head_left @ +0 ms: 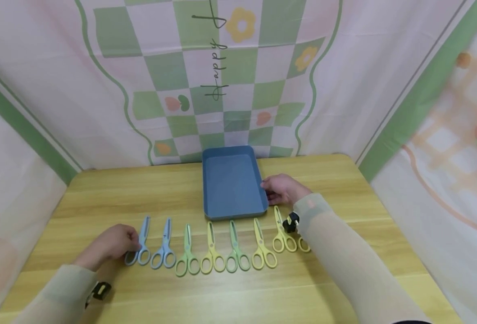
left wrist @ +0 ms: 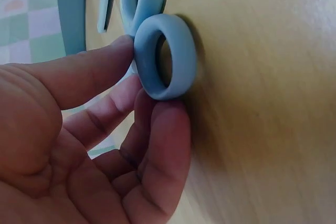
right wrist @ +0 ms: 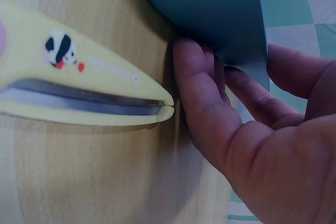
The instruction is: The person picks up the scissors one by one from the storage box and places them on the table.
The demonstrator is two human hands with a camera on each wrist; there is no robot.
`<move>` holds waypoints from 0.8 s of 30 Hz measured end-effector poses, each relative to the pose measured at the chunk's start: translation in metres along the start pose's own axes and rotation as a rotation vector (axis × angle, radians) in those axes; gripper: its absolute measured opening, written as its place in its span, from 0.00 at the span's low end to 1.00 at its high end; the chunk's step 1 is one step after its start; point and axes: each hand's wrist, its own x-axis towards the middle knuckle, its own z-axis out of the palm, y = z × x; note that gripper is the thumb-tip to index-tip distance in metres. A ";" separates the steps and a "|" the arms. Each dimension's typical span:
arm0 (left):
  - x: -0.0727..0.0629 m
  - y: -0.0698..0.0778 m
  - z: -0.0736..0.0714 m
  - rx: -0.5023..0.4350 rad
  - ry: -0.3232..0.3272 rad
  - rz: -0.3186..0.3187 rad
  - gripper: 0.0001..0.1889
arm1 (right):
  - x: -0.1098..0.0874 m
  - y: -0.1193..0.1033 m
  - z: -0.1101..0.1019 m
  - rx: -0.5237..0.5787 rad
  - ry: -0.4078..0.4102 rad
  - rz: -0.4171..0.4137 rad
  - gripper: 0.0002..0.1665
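Observation:
At the left end of a row of scissors, my left hand [head_left: 114, 243] pinches the handle of a pair of light blue scissors [head_left: 144, 234]. In the left wrist view, the thumb [left wrist: 100, 69] and curled fingers meet one handle loop [left wrist: 184, 56] close over the wood. My right hand [head_left: 283, 189] holds the right side of a blue-grey rectangular tray [head_left: 232, 184]. The right wrist view shows its thumb at the tray wall [right wrist: 220, 14] and its other fingers curled under the edge. Yellow scissors [right wrist: 79, 72] with a panda print lie close by that hand.
Blue scissors [head_left: 166, 240], green scissors [head_left: 187, 252] and several yellow scissors [head_left: 211, 249] lie in a row before the tray, blades pointing away. The right forearm partly covers the rightmost pair [head_left: 304, 245]. A patterned curtain [head_left: 238, 90] hangs behind the wooden table [head_left: 161, 297].

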 end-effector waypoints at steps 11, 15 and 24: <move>0.000 0.001 0.001 -0.016 -0.022 -0.028 0.09 | -0.002 0.000 0.002 0.012 0.010 0.003 0.25; -0.002 0.001 0.002 -0.037 -0.033 -0.014 0.09 | -0.001 0.001 0.002 0.016 0.008 -0.001 0.25; -0.004 -0.001 0.003 -0.101 -0.073 0.010 0.09 | -0.004 0.002 0.001 0.025 0.010 -0.005 0.25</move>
